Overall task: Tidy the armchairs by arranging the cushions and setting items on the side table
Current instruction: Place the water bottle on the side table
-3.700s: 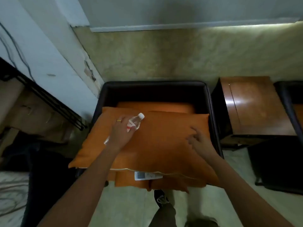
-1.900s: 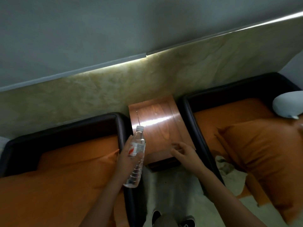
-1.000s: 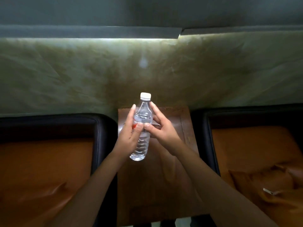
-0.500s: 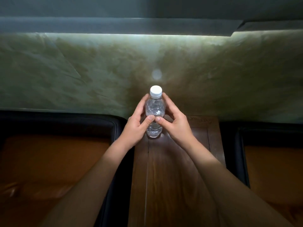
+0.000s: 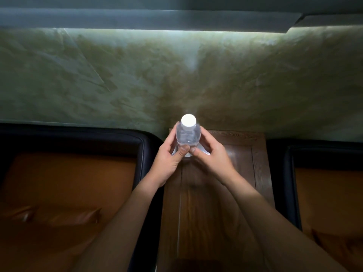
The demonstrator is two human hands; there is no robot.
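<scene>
A clear water bottle (image 5: 188, 134) with a white cap stands upright at the back of the brown wooden side table (image 5: 225, 203), close to the wall. My left hand (image 5: 170, 160) grips its left side and my right hand (image 5: 211, 157) grips its right side, thumbs meeting in front of it. The bottle's base is hidden behind my fingers. An orange cushion (image 5: 64, 193) lies on the seat of the left armchair (image 5: 141, 146).
A second dark armchair (image 5: 284, 154) with an orange seat (image 5: 330, 197) stands right of the table. A mottled green-brown wall panel (image 5: 176, 75) rises directly behind the table and chairs.
Both hands have carried the bottle from over the left armchair to the back of the side table and lowered it; the view has tilted more steeply down onto it.
</scene>
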